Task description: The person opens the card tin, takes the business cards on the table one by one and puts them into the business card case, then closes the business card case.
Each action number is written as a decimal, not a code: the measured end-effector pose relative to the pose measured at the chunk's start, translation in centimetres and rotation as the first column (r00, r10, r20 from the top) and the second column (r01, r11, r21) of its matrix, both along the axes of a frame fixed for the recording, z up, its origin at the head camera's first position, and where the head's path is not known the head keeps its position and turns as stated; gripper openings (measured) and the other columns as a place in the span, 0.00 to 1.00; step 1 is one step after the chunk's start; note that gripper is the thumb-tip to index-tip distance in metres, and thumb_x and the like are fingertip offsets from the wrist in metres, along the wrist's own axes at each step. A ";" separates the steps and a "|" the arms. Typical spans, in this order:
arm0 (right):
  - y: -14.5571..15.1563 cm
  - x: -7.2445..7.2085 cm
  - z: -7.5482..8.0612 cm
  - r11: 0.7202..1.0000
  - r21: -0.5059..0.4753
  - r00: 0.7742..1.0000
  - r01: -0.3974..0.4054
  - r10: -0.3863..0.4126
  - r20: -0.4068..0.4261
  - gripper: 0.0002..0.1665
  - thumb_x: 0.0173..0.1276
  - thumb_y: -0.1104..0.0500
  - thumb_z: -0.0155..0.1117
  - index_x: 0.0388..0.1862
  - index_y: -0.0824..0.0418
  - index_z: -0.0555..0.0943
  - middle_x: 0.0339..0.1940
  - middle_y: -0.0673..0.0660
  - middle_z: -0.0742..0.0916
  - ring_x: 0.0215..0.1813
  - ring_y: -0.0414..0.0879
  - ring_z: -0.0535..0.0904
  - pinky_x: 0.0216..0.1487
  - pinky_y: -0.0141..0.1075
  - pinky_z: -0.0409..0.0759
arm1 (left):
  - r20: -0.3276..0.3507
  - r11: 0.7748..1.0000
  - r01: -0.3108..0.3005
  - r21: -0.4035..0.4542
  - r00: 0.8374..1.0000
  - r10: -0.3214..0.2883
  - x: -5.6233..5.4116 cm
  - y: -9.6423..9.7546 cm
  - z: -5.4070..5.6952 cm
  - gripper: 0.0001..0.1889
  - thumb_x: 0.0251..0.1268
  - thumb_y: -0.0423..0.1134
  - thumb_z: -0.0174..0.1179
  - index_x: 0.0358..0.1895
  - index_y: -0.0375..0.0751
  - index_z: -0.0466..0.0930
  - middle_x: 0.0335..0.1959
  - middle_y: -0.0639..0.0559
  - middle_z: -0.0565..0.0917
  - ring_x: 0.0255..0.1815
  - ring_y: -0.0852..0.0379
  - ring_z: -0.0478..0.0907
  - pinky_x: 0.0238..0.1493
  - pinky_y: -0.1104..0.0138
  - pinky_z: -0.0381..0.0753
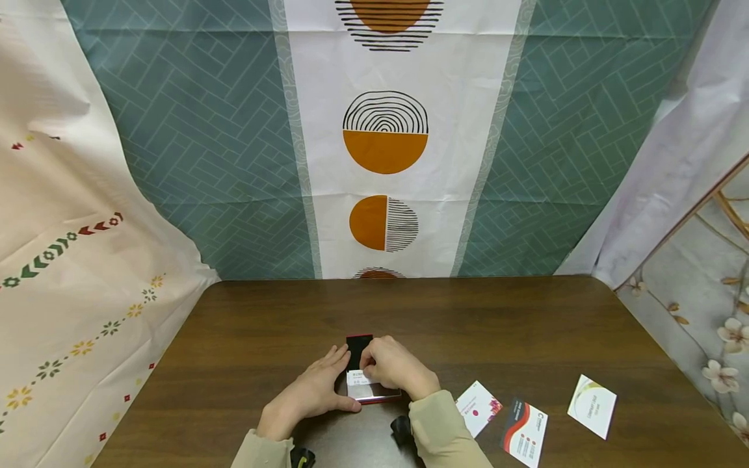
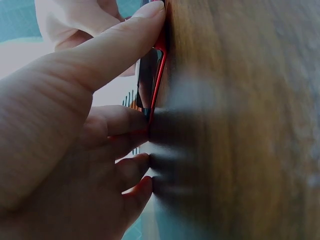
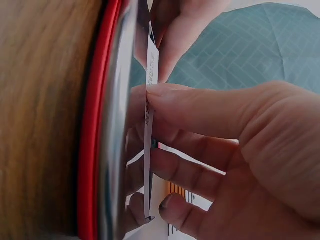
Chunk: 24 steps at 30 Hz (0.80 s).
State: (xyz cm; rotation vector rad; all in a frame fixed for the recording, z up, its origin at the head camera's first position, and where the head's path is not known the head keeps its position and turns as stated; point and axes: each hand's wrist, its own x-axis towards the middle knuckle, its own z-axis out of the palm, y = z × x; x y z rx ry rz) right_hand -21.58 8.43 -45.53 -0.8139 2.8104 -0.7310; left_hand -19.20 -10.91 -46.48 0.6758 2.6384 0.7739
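Business card (image 1: 355, 377) sits at the case (image 1: 374, 392), over its silver lower half, which lies on the wooden table (image 1: 281, 312); black-lined lid (image 1: 358, 351) stands away on the far side, so the case is unfolded. Right hand (image 1: 398, 369) pinches the card between thumb and fingers; it hasn't been let go. Left hand (image 1: 310, 393) is spread, fingers fairly straight along the case's left side, thumb by its near corner, looks like steadying. Progress, my read: midway through handling this card; case unfolded and card brought together with it, release not done. Can't tell if any edge is tucked inside, or whether other cards are in there. Loose on the table, off to the right, untouched: pink-flower card (image 1: 476, 408), red-and-dark card (image 1: 525, 432), pale green-cornered card (image 1: 592, 406), all apart from the case.
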 end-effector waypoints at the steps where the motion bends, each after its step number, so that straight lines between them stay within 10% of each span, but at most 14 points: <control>1: 0.0 0.0 0.0 1.000 -0.002 1.000 0.000 0.000 0.002 0.11 0.58 0.68 0.67 0.23 0.54 0.85 0.21 0.41 0.79 0.25 0.36 0.71 0.28 0.28 0.72 | 0.001 1.000 0.000 0.000 1.000 0.000 0.0 0.0 0.0 0.54 0.49 0.59 0.73 0.74 0.30 0.58 0.77 0.38 0.54 0.77 0.39 0.46 0.69 0.40 0.52; 24: -0.6 0.7 0.4 0.995 0.068 0.997 0.070 -0.068 -0.024 0.09 0.56 0.66 0.70 0.25 0.50 0.87 0.29 0.42 0.83 0.33 0.38 0.75 0.38 0.35 0.77 | 0.009 1.000 -0.010 0.003 1.000 0.010 -0.1 0.1 -0.1 0.54 0.49 0.58 0.73 0.73 0.29 0.58 0.77 0.38 0.54 0.77 0.39 0.46 0.69 0.40 0.53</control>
